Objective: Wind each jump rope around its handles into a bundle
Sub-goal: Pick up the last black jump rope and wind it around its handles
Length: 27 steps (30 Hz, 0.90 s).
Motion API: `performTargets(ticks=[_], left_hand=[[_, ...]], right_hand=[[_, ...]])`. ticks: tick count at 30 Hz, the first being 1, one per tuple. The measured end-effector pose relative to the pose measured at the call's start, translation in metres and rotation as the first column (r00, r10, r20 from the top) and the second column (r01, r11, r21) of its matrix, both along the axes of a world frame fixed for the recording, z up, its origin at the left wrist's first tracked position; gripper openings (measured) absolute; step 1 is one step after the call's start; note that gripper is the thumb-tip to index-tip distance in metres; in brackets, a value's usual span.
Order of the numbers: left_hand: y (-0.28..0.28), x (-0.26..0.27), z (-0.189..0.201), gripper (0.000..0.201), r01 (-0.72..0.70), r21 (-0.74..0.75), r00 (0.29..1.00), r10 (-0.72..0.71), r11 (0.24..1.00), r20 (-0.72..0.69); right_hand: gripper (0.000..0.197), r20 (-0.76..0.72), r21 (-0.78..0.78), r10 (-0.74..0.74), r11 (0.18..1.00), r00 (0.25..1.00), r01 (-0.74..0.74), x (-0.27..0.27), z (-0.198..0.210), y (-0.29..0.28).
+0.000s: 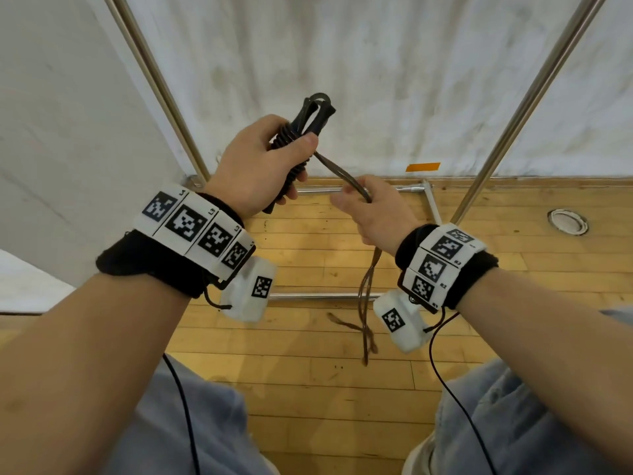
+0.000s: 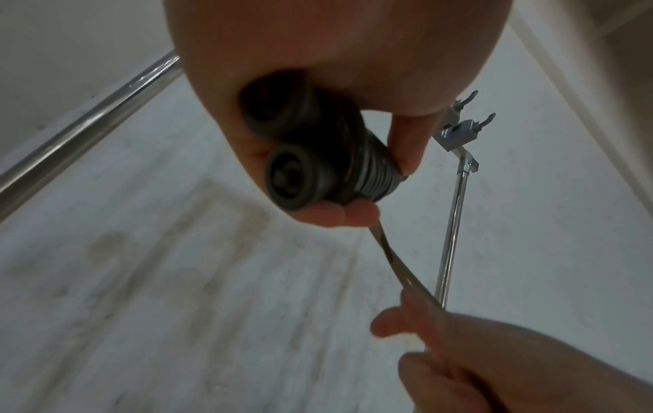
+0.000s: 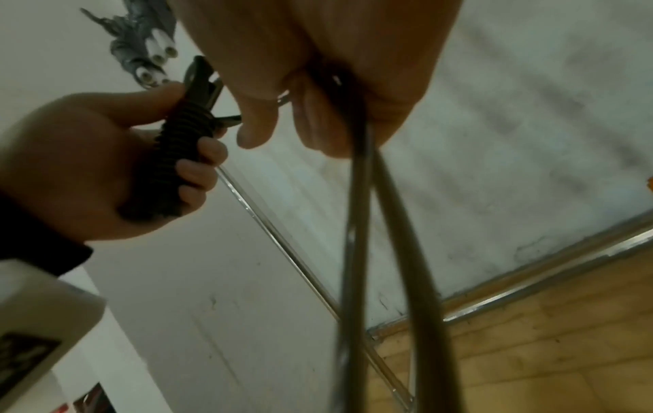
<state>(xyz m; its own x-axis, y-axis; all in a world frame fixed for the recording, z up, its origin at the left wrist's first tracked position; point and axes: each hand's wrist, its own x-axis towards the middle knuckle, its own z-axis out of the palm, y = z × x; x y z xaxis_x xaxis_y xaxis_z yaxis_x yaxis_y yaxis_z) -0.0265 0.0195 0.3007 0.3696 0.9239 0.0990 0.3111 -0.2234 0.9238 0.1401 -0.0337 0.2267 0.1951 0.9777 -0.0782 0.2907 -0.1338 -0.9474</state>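
My left hand (image 1: 260,162) grips two black ribbed jump rope handles (image 1: 291,156) held side by side, thumb pressed across them. Their round butt ends (image 2: 297,178) face the left wrist camera. A doubled dark rope (image 1: 337,171) runs from the handles down to my right hand (image 1: 370,207), which holds it in curled fingers. Below that hand the rope strands (image 3: 385,223) hang slack, and their loop end (image 1: 366,337) dangles near the wooden floor. Both hands are raised in front of me, about a hand's width apart.
A metal rack frame stands ahead, with slanted poles at the left (image 1: 161,87) and right (image 1: 527,97) and low crossbars (image 1: 325,296). White sheeting (image 1: 376,63) hangs behind it. A round floor fitting (image 1: 567,221) sits at the right. Thin cables trail from both wristbands.
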Motion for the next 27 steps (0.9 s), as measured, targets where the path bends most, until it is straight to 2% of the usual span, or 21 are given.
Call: performTargets(ticks=[1,3,5,6,8,11,12,14,16,18,19,22,24,27], left_hand=[[0.0,-0.001,0.0,0.019,-0.006,0.008,1.0,0.006,1.0,-0.002],[-0.001,-0.002,0.0,0.016,-0.004,0.005,1.0,0.004,1.0,-0.005],[-0.002,-0.004,0.002,0.014,0.032,-0.022,0.999,-0.031,0.999,0.034],[-0.003,-0.005,0.003,0.013,0.059,-0.036,0.996,-0.056,0.998,0.067],[-0.003,-0.006,0.005,0.015,0.1,-0.041,0.99,-0.095,0.994,0.106],[-0.004,-0.004,0.001,0.011,0.095,0.006,0.995,-0.095,0.996,0.006],[-0.002,-0.004,-0.002,0.011,0.07,0.041,0.996,-0.067,0.997,-0.054],[0.006,-0.008,-0.008,0.018,0.022,0.15,0.98,0.008,0.988,-0.199],[0.017,-0.014,-0.015,0.025,0.013,0.249,0.928,0.082,0.968,-0.364],[0.025,-0.019,-0.024,0.027,0.032,0.28,0.855,0.118,0.96,-0.504],[0.027,-0.02,-0.029,0.027,0.049,0.284,0.815,0.126,0.958,-0.566],[0.03,-0.017,-0.041,0.029,0.118,0.254,0.714,0.096,0.96,-0.694],[0.027,-0.012,-0.048,0.033,0.184,0.227,0.662,0.05,0.956,-0.748],[0.018,-0.001,-0.054,0.033,0.256,0.195,0.612,-0.003,0.947,-0.791]], right_hand=[[0.03,0.064,0.046,-0.025,0.999,0.998,0.022,-0.001,0.0,0.0],[0.019,0.176,0.192,-0.102,0.979,0.979,0.068,-0.003,0.001,-0.002],[0.031,0.21,0.293,-0.144,0.953,0.967,0.079,-0.006,0.004,-0.004],[0.04,0.203,0.288,-0.127,0.955,0.971,0.065,-0.007,0.005,-0.005],[0.052,0.174,0.164,-0.001,0.986,0.985,-0.028,-0.009,0.008,-0.007],[0.055,0.089,-0.101,0.203,0.976,0.975,-0.194,-0.011,0.012,-0.009],[0.055,0.102,-0.128,0.226,0.969,0.969,-0.212,-0.012,0.014,-0.009],[0.054,0.244,-0.094,0.217,0.975,0.945,-0.2,-0.013,0.017,-0.01],[0.041,0.373,0.01,0.165,0.983,0.913,-0.182,-0.013,0.019,-0.011],[0.018,0.449,0.071,0.127,0.982,0.885,-0.177,-0.014,0.021,-0.013],[0.013,0.504,0.067,0.134,0.979,0.853,-0.193,-0.015,0.023,-0.014],[0.024,0.651,-0.016,0.226,0.959,0.725,-0.284,-0.017,0.026,-0.015],[0.029,0.638,-0.003,0.249,0.947,0.729,-0.32,-0.016,0.031,-0.016],[0.028,0.535,0.073,0.221,0.949,0.815,-0.305,-0.01,0.038,-0.015]])
